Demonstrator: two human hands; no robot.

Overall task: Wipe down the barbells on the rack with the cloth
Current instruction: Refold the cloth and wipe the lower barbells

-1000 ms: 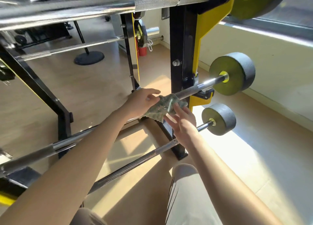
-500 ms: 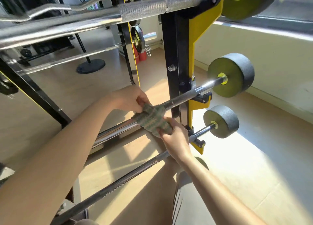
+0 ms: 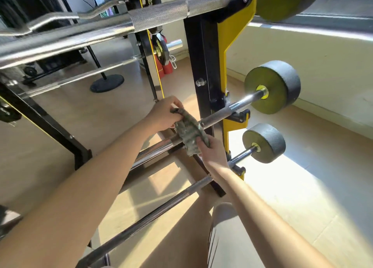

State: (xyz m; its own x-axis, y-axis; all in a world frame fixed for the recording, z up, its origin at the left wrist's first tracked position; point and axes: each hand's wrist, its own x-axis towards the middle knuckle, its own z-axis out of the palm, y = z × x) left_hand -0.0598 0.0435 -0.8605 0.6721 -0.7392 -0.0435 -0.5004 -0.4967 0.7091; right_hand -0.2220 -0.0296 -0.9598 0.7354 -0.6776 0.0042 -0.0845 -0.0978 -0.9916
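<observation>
We look down at two bare arms reaching towards a black and yellow rack (image 3: 198, 66). The left hand (image 3: 163, 114) has its fingers curled over the upper end of a green mottled cloth (image 3: 188, 130) and grips it. The right hand (image 3: 212, 150) is below it, pinching the lower end of the cloth between curled fingers and thumb. The cloth is draped across the shaft of the middle barbell (image 3: 222, 114), just left of the rack's black upright.

That barbell lies nearly level, and in our view its long axis runs from lower left to upper right. It rests on a black hook on the yellow bracket, and its right end carries a round dark weight (image 3: 276, 86) with a yellow-green face. A lower barbell (image 3: 161, 213) lies parallel beneath it, and a top barbell (image 3: 157, 15) with a knurled shaft crosses above. A pale wooden floor (image 3: 302, 187) lies below, with sunlight across it.
</observation>
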